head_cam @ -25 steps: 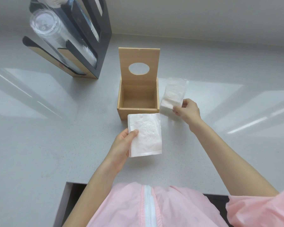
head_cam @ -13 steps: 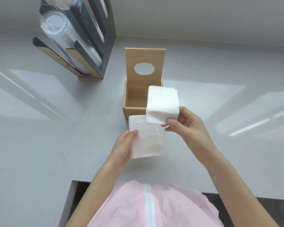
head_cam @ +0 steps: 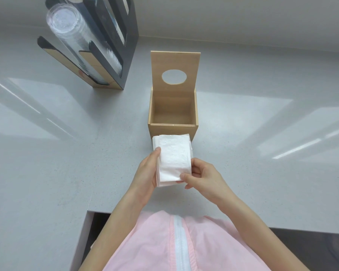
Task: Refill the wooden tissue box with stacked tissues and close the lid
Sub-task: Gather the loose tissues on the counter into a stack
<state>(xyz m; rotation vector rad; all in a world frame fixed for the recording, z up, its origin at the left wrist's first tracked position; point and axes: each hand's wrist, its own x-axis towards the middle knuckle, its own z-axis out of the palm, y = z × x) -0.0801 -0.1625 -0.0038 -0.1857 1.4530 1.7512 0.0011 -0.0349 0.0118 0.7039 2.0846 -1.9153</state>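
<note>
We hold a stack of white tissues (head_cam: 173, 159) in both hands above the grey counter (head_cam: 67, 163), just in front of the wooden box (head_cam: 173, 130). Our left hand (head_cam: 148, 171) cups the stack along its left edge, thumb pressed on the top sheet near the far corner and fingers wrapped beneath. Our right hand (head_cam: 201, 176) pinches the near right corner, thumb on top, the other fingers curled under and beside the stack. The far end of the tissues overlaps the front wall of the box from this view; we cannot tell whether it touches the wood.

The box sits open and nothing lies inside it, so its bare wooden floor shows. Its lid (head_cam: 175, 72) stands upright at the back edge, with 1 oval hole cut through it. Nothing lies between the tissues and the open top of the box.

To the far left stands a dark rack (head_cam: 114, 42) with wooden trim, well apart from the box. It holds a tall sleeve of clear plastic cups (head_cam: 76, 36) leaning in a slot. Below our arms we see a pink jacket (head_cam: 155, 243) with a white zip, and the counter edge just in front of it.
</note>
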